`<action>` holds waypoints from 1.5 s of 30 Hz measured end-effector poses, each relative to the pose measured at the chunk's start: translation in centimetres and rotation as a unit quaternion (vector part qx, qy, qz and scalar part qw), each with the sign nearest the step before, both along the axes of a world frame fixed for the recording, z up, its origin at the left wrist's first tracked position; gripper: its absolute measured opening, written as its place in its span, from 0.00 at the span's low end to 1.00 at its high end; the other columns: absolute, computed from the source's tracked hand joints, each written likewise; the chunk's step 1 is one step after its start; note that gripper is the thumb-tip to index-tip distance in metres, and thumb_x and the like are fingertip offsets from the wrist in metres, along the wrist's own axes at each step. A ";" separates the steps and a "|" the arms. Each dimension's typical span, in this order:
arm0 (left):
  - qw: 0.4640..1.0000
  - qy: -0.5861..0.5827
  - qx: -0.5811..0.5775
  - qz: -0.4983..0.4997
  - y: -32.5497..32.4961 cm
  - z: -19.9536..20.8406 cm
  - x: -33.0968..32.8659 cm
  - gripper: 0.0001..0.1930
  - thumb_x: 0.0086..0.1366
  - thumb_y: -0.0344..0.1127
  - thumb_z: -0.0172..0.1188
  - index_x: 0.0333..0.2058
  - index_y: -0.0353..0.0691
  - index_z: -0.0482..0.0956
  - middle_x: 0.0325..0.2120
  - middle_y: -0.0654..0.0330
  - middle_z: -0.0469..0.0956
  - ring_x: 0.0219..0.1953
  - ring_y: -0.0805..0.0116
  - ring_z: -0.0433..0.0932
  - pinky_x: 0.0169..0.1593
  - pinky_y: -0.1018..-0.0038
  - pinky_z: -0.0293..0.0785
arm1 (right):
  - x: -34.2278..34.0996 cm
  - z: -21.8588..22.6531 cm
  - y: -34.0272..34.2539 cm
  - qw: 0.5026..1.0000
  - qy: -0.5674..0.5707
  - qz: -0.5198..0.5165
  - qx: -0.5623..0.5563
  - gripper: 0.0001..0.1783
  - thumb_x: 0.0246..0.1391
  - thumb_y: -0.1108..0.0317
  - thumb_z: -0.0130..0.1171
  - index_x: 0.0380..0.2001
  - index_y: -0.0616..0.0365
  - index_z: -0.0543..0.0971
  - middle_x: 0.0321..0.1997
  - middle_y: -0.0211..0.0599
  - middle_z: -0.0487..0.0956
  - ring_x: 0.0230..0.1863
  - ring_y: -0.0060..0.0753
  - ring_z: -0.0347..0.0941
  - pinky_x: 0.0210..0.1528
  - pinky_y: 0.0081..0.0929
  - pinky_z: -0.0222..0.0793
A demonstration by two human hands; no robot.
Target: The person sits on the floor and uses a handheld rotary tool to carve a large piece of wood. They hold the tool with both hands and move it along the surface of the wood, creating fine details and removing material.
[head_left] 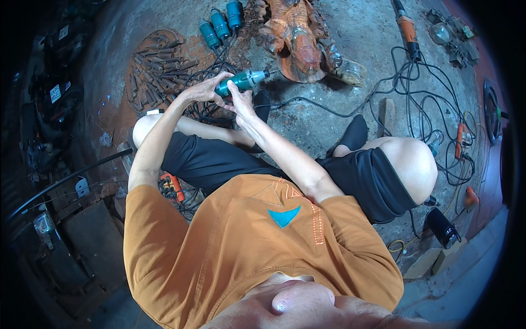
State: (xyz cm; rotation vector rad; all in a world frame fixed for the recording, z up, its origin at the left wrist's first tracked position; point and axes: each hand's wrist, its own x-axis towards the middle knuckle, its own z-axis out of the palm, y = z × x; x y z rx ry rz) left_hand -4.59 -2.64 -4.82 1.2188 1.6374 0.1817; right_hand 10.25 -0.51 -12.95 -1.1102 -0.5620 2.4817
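Observation:
A green die grinder (pixel 237 83) with a grey nose and a thin bit is held between my two hands, its tip pointing right toward a carving. My left hand (pixel 206 90) wraps round its rear end. My right hand (pixel 241 103) grips the body from the near side, thumb along the casing. Just beyond the bit stands the reddish-brown wooden carving (pixel 304 50), rough and partly shaped, with a rounded lower edge. The bit's tip seems apart from the wood, though contact is hard to tell at this size.
Many carving chisels (pixel 159 66) lie on a round mat at left. Several green power tools (pixel 219 24) stand at the back. An orange-bodied grinder (pixel 407 30) and tangled black cables (pixel 422 82) lie at right. A wood block (pixel 387 113) rests by my right foot.

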 end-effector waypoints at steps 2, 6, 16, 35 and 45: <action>1.000 -0.022 -0.018 0.007 0.0 0.2 0.1 0.47 0.40 0.31 0.69 0.61 0.50 0.57 0.52 0.54 0.68 0.57 0.56 0.67 0.58 0.60 0.64 | 0.1 -0.1 -0.4 1.000 0.001 -0.010 -0.001 0.43 0.54 0.46 0.64 0.62 0.48 0.50 0.53 0.41 0.69 0.50 0.37 0.72 0.40 0.36 0.76; 1.000 -0.019 -0.014 0.013 -0.2 -0.1 0.1 0.47 0.40 0.30 0.68 0.61 0.49 0.57 0.52 0.54 0.67 0.57 0.56 0.67 0.58 0.61 0.64 | 0.3 -0.1 -0.2 1.000 0.000 0.009 0.005 0.43 0.54 0.46 0.64 0.62 0.47 0.50 0.53 0.41 0.70 0.49 0.36 0.72 0.40 0.37 0.76; 1.000 -0.007 0.015 0.015 -0.6 -1.1 -1.0 0.49 0.39 0.37 0.71 0.62 0.46 0.55 0.53 0.49 0.66 0.59 0.50 0.63 0.60 0.56 0.60 | -0.6 -1.5 1.4 0.998 0.035 0.049 -0.002 0.41 0.54 0.48 0.65 0.62 0.44 0.52 0.54 0.39 0.70 0.49 0.37 0.74 0.37 0.38 0.77; 0.999 -0.005 0.013 0.036 -1.1 -1.3 -0.9 0.50 0.36 0.35 0.70 0.61 0.47 0.56 0.49 0.45 0.71 0.53 0.47 0.70 0.54 0.54 0.66 | 0.4 -0.4 2.6 0.994 0.072 0.080 -0.009 0.36 0.57 0.51 0.62 0.59 0.55 0.57 0.53 0.45 0.71 0.51 0.46 0.74 0.45 0.46 0.78; 0.997 0.057 0.058 0.008 -0.4 2.5 -0.3 0.49 0.34 0.39 0.70 0.61 0.42 0.62 0.42 0.44 0.77 0.46 0.46 0.76 0.50 0.57 0.70 | 0.7 1.9 2.1 0.993 0.095 0.058 -0.037 0.38 0.55 0.43 0.62 0.59 0.53 0.59 0.51 0.39 0.73 0.50 0.40 0.72 0.47 0.45 0.74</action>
